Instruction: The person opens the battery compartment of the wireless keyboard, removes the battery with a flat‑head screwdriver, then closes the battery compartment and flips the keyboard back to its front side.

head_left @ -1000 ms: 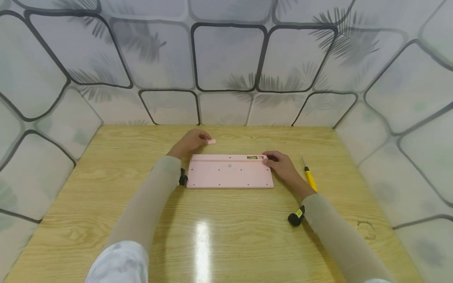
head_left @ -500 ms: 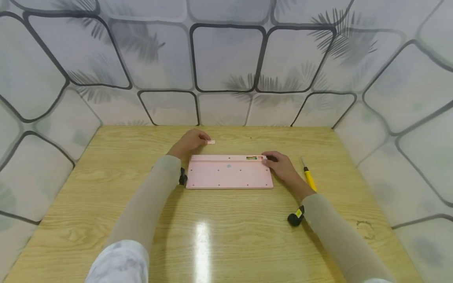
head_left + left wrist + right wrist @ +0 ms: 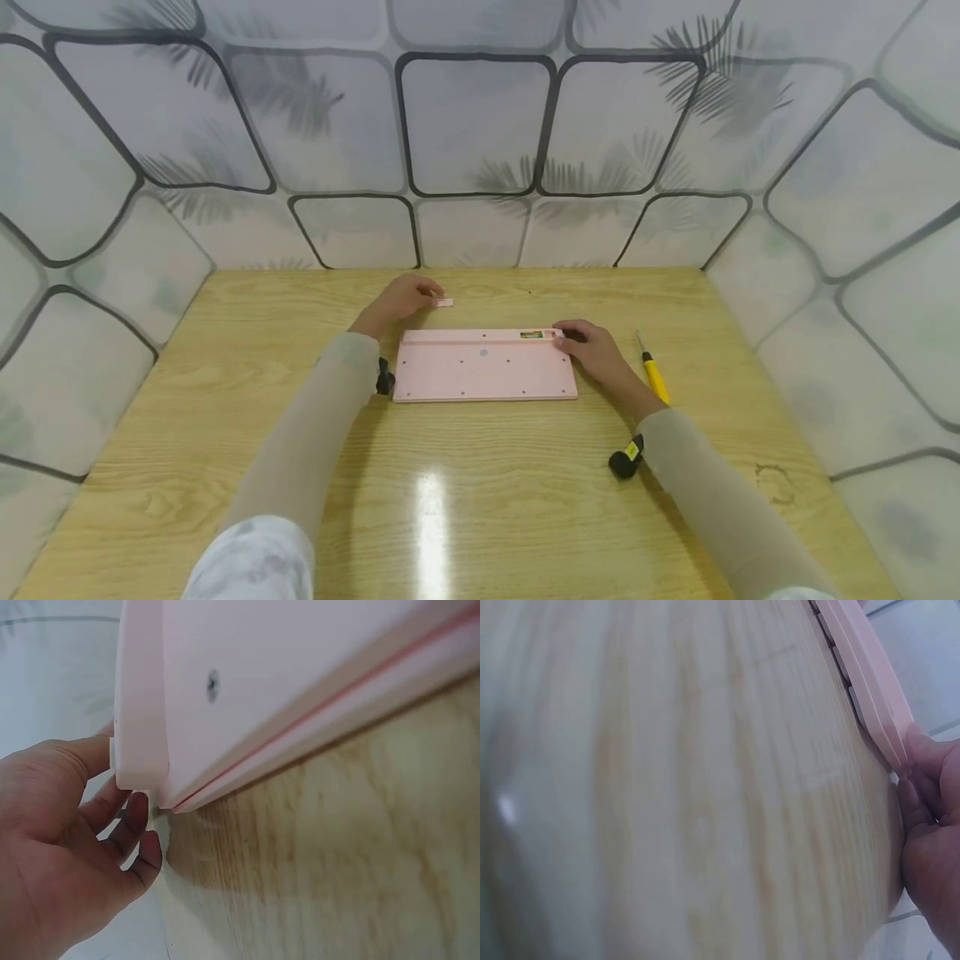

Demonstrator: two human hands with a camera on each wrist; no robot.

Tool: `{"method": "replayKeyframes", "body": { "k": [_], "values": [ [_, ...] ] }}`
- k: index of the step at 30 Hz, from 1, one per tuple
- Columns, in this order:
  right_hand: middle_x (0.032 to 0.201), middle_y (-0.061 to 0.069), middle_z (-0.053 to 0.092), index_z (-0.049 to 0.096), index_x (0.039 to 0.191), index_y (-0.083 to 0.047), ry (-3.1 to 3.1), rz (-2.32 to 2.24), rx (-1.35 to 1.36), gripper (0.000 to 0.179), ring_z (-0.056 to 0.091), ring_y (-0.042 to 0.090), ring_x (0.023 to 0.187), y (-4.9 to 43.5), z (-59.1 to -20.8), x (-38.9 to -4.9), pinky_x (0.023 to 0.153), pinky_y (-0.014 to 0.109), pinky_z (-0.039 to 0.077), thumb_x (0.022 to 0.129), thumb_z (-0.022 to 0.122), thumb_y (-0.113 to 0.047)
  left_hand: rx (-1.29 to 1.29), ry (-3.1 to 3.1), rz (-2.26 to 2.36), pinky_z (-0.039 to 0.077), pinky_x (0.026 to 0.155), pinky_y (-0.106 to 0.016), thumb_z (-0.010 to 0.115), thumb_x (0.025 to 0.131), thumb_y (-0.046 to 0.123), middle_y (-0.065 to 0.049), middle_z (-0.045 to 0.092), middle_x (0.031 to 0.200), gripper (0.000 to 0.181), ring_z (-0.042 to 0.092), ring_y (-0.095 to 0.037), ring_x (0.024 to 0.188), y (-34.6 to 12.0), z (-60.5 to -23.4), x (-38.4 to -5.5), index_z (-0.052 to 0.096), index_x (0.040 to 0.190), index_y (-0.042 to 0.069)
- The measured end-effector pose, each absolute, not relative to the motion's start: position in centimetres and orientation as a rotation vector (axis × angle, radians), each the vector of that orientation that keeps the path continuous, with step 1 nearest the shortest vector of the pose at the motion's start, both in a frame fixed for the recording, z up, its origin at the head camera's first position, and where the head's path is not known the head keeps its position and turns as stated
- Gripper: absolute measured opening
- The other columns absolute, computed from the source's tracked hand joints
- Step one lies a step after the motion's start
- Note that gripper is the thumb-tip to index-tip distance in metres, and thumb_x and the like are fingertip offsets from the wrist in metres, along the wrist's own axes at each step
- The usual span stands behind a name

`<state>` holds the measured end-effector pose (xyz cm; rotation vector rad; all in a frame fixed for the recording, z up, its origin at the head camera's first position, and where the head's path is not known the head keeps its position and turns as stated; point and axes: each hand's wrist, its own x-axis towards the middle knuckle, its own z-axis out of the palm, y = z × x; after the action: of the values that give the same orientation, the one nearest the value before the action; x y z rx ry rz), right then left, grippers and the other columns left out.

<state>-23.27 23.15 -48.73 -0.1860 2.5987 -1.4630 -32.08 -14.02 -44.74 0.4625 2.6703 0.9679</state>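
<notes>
A pink keyboard [image 3: 483,375] lies face down on the wooden table, its screw-dotted back upward. Along its far edge at the right, a battery compartment [image 3: 532,335] is uncovered, with a green-and-gold battery showing inside. My left hand [image 3: 405,298] is beyond the far left corner and pinches a small pink battery cover [image 3: 445,302]. In the left wrist view, the keyboard's corner hides most of that cover. At the far right corner, my right hand [image 3: 596,348] grips the keyboard between thumb and fingers, beside the compartment; the right wrist view shows the pinch on the pink edge [image 3: 889,712].
A screwdriver [image 3: 656,377] with a yellow handle lies right of the right hand. Patterned walls [image 3: 480,125] enclose the table [image 3: 510,500] at the back and both sides. Each wrist wears a black camera [image 3: 624,463].
Both hands keep their hold and stay nearly in place. The whole head view shifts very slightly; the keyboard and the battery cover stay where they were on the table.
</notes>
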Motion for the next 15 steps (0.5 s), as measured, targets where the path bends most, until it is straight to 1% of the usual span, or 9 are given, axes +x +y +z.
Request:
{"method": "replayKeyframes", "body": {
  "k": [4, 7, 11, 15],
  "values": [
    [0.143, 0.015, 0.056, 0.059, 0.139, -0.010, 2.591, -1.466, -0.177, 0.040, 0.052, 0.032, 0.131, 23.0, -48.5, -23.1, 0.110, 0.050, 0.041, 0.101, 0.063, -0.025, 0.437, 2.635, 1.028, 0.047, 0.104, -0.047, 0.058, 0.103, 0.014, -0.019, 0.060, 0.137, 0.033, 0.056, -0.035, 0.126, -13.8, -44.8, -32.2, 0.064, 0.133, 0.004],
    [0.143, 0.015, 0.056, 0.059, 0.139, -0.009, 2.592, -1.465, -0.180, 0.040, 0.052, 0.033, 0.131, 23.0, -48.4, -23.0, 0.111, 0.050, 0.041, 0.101, 0.063, -0.024, 0.460, 2.622, 1.079, 0.049, 0.099, -0.045, 0.059, 0.101, 0.012, -0.020, 0.062, 0.132, 0.032, 0.058, -0.033, 0.119, -13.5, -44.8, -32.2, 0.064, 0.132, 0.002],
    [0.141, 0.016, 0.057, 0.059, 0.139, -0.009, 2.600, -1.458, -0.197, 0.040, 0.053, 0.033, 0.129, 23.0, -48.5, -23.1, 0.109, 0.050, 0.042, 0.102, 0.062, -0.024, 0.531, 2.601, 1.140, 0.048, 0.096, -0.045, 0.062, 0.099, 0.011, -0.019, 0.064, 0.125, 0.032, 0.058, -0.030, 0.111, -12.5, -44.6, -31.7, 0.066, 0.129, 0.001],
    [0.141, 0.016, 0.057, 0.060, 0.138, -0.008, 2.606, -1.458, -0.198, 0.039, 0.053, 0.033, 0.129, 23.0, -48.5, -23.2, 0.109, 0.050, 0.042, 0.102, 0.062, -0.024, 0.611, 2.571, 1.164, 0.048, 0.095, -0.044, 0.063, 0.100, 0.013, -0.015, 0.065, 0.124, 0.032, 0.058, -0.027, 0.110, -11.1, -44.4, -31.1, 0.067, 0.129, 0.003]
  ]
}}
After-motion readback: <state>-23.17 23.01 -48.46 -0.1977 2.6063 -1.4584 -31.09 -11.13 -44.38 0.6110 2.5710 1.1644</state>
